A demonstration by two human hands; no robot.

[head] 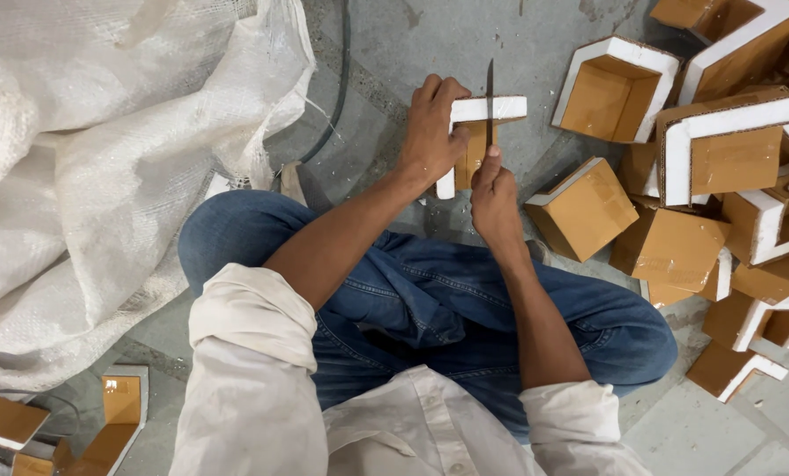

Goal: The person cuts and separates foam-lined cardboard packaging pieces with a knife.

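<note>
On the grey concrete floor (500,35), which was rough and marked with a few pale stains and joint lines, a person sat cross-legged in blue jeans and a white shirt with rolled sleeves. The left hand (431,123) was closed around an L-shaped corner piece (487,110) of white foam faced with brown cardboard, holding it on the floor just in front of the knees. The right hand (493,189) was clamped on the handle of a knife (490,97), and its thin blade stood upright across the white arm of the piece. The two hands were close together, almost touching. To the right, a loose pile of similar corner pieces (721,150) lay on the floor, some leaning on each other. To the left, a big white woven sack (104,159) was spread in folds, and a dark cable (342,79) ran along its edge. At the lower left, a few more cardboard pieces (117,414) lay near the sack.
</note>
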